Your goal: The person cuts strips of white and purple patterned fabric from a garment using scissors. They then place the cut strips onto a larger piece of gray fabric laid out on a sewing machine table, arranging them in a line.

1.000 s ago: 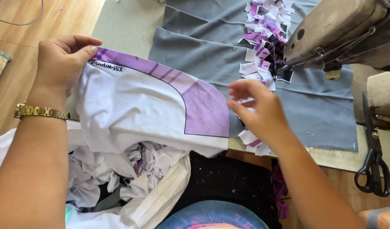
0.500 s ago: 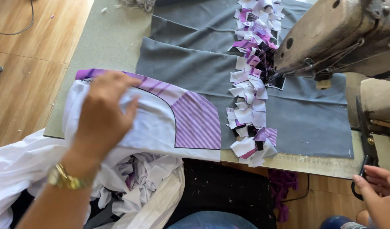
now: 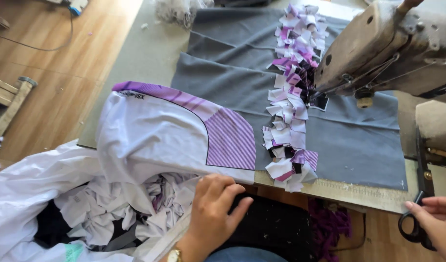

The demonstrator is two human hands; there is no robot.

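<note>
At lower centre the left hand [image 3: 210, 211] rests with fingers spread by the white-and-purple garment piece [image 3: 169, 136], while the right hand [image 3: 436, 221], lower right, touches black scissors [image 3: 417, 213], fingers loosely apart.

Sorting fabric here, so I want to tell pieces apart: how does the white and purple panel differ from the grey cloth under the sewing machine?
The white and purple panel is two-coloured with striped purple trim; the grey cloth is plain. The panel hangs over the table's near edge; the grey cloth lies flat on the table, partly under the machine. Small scraps lie on the grey cloth, none on the panel. Both are fabric.
</note>
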